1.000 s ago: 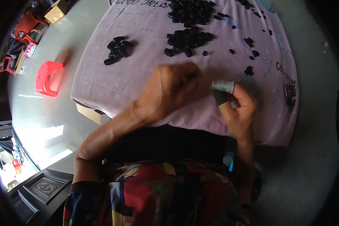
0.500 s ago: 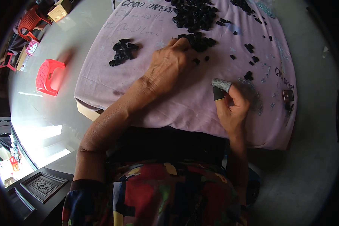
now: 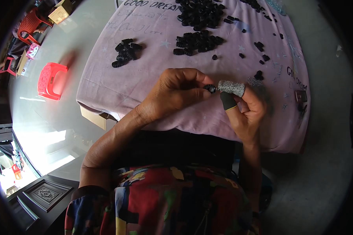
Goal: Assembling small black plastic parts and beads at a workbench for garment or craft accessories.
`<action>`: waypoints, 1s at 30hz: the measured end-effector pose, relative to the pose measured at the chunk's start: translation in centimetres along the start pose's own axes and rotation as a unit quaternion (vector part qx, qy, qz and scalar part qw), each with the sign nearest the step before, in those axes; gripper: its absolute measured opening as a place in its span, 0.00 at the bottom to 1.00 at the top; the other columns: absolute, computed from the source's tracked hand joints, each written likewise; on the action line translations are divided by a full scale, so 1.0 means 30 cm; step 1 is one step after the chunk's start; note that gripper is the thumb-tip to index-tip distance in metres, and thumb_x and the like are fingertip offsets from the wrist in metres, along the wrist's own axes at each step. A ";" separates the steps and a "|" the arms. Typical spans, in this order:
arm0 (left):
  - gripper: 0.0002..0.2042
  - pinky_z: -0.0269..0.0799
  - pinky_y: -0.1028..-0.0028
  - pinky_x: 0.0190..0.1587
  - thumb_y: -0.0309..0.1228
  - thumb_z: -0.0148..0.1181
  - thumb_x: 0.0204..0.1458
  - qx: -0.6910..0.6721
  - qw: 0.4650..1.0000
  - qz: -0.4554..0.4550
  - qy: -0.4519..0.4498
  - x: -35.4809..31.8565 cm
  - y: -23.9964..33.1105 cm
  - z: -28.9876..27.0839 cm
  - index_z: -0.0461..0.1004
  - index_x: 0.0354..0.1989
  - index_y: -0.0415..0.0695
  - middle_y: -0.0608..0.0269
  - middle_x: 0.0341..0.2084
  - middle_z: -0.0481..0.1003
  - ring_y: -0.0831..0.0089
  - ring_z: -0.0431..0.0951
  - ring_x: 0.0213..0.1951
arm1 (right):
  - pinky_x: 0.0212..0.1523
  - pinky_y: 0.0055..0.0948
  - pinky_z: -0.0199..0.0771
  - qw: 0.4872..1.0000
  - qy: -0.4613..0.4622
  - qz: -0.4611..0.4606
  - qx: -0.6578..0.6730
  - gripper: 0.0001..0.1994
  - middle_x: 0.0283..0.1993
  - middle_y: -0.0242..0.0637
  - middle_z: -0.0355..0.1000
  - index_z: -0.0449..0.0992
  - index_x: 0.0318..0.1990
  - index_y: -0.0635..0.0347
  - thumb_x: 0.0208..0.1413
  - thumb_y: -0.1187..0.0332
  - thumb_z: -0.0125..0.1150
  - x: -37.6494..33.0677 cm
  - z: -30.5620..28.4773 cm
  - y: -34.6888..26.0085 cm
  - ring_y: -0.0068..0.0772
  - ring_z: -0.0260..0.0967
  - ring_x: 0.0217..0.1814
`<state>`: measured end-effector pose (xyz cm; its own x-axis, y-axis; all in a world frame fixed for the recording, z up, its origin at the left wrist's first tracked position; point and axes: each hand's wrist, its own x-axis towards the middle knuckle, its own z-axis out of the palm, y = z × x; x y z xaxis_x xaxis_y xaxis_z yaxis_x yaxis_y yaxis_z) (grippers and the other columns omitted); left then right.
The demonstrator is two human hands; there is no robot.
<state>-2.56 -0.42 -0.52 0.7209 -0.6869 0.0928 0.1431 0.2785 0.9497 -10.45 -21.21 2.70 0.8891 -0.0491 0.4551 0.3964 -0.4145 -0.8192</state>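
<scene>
Between the thumb and fingers of my left hand (image 3: 170, 94) is a small black ribbed plastic piece (image 3: 210, 89), held above the near part of the pink cloth (image 3: 157, 56). My right hand (image 3: 249, 113) meets it from the right, thumb and forefinger pinched together. A grey knitted sleeve (image 3: 231, 88) covers that forefinger and a black finger cot (image 3: 228, 100) with a yellow edge covers the thumb. At their tips, against the black piece, shows something thin and metallic, too small to name. Beyond my hands lies a pile of similar black pieces (image 3: 200, 42).
A larger black heap (image 3: 200, 15) lies at the far edge, a smaller group (image 3: 125, 53) to the left. Loose black bits and small silvery parts (image 3: 277, 71) are scattered right, near a small dark red box (image 3: 300, 96). A red stool (image 3: 51, 80) stands on the floor at left.
My left hand has come back from the middle pile toward me with a black piece in its fingers. It now meets my right hand, which has stayed nearly in place.
</scene>
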 end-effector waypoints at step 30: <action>0.12 0.72 0.85 0.43 0.20 0.66 0.59 -0.171 0.984 -0.030 -0.036 -0.035 -0.006 -0.053 0.79 0.51 0.40 0.71 0.40 0.80 0.87 0.76 0.38 | 0.34 0.39 0.75 0.943 -0.088 0.021 -0.321 0.07 0.34 0.49 0.76 0.77 0.37 0.68 0.52 0.75 0.64 0.203 -0.004 0.009 0.45 0.77 0.32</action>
<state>-2.26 1.33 -1.26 0.6553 -0.7520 0.0721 0.4137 0.4370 0.7987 -4.97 -21.72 5.29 0.9473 0.0512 0.3161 0.1909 -0.8830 -0.4289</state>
